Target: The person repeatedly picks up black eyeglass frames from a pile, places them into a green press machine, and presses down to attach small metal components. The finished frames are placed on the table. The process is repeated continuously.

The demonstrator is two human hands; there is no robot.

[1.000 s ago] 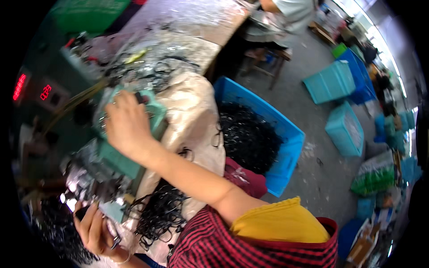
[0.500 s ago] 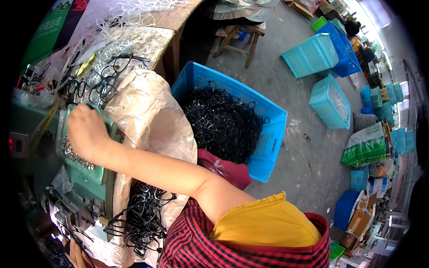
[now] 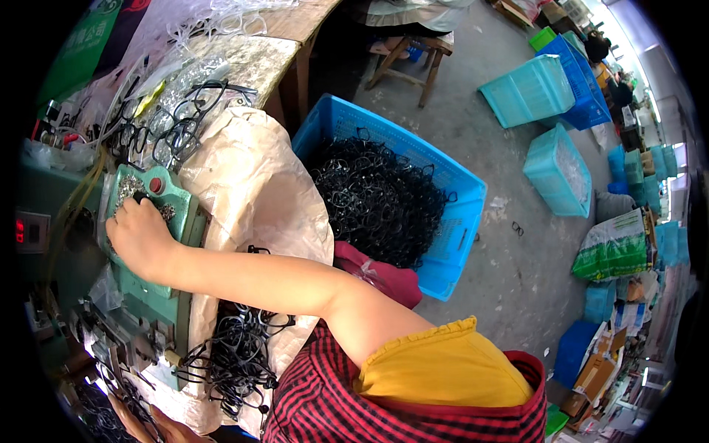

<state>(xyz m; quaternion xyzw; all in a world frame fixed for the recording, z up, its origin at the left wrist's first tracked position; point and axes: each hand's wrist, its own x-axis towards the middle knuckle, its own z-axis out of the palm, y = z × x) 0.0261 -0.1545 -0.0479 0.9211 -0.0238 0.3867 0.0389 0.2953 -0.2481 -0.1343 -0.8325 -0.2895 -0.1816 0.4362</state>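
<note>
My right hand (image 3: 144,240) reaches across to a green tray (image 3: 182,198) on top of a green machine (image 3: 164,314). Its fingers are bent together among small silvery metal parts (image 3: 131,184). A small dark piece shows by the fingertips, and whatever they pinch is hidden. Low at the left edge, my left hand (image 3: 151,427) has its fingers around a black eyeglass frame (image 3: 134,399), beside the machine's metal clamp (image 3: 140,347). Right of the clamp, a tangled pile of black eyeglass frames (image 3: 240,358) lies on brown paper (image 3: 255,159).
A blue crate (image 3: 450,240) full of black frames stands right of the bench. More frames (image 3: 177,133) and clear plastic pieces (image 3: 221,26) lie on the wooden table. A red button (image 3: 155,185) sits at the tray's corner. Behind are a stool (image 3: 413,63) and turquoise bins (image 3: 528,92).
My right hand has come down from the tray's far end toward its near part, uncovering the red button and metal parts. My left hand stays low by the clamp. The whole view has shifted slightly.
</note>
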